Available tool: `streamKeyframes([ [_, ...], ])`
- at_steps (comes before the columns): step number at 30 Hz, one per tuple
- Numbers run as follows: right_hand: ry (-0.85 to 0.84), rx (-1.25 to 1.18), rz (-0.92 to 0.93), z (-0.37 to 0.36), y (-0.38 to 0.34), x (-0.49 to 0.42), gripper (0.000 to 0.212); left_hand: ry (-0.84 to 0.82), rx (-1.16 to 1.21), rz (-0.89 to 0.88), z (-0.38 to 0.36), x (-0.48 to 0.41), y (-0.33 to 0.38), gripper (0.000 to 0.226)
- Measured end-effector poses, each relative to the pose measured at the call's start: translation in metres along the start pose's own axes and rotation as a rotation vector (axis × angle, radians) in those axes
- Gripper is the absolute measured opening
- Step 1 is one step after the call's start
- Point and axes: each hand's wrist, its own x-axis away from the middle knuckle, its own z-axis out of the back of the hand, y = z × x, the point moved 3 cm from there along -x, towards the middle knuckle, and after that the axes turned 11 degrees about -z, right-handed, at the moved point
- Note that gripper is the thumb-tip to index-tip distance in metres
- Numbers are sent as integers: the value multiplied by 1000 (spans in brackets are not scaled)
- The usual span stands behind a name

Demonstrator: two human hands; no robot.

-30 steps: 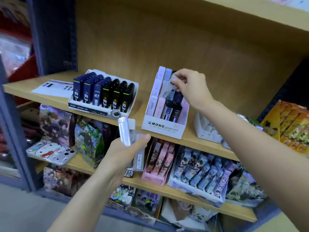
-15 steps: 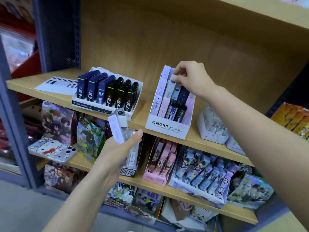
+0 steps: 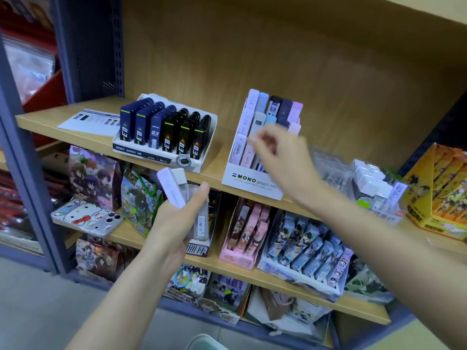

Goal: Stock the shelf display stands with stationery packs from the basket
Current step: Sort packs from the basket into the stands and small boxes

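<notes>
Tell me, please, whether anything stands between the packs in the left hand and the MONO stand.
Only the person's own right hand: blurred, it hangs before the lower rows of the MONO graph stand, between it and the lead packs held in the left hand. Nothing else shows there.

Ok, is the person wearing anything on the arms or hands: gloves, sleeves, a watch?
No. The left hand and right hand are bare, without gloves; the left forearm and right forearm are uncovered to the frame edge, with no sleeve, watch or bracelet showing. The right hand is motion-blurred, so a thin ring there cannot be ruled out.
</notes>
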Motion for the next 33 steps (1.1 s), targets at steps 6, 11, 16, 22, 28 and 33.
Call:
streamKeyframes([
  [6, -516, -304, -408, -56, 5, 80, 16, 39, -50, -70, -10, 8, -6, 35],
  [11, -568, -442, -552, -61, 17, 89, 16, 3, -187, -104, -14, 12, -11, 40],
  [16, -597, -551, -591, -34, 23, 94, 13, -126, -178, -131, -31, 17, -12, 36],
  [22, -265, -511, -591, 48, 59, 79, 36, -281, -140, -116, -57, 24, -11, 5],
  [28, 155, -87, -368, 116, 111, 40, 24, -402, -96, -65, -82, 32, -16, 7],
  [33, 247, 14, -318, 127, 142, 19, 18, -453, -75, -29, -102, 35, -25, 13],
])
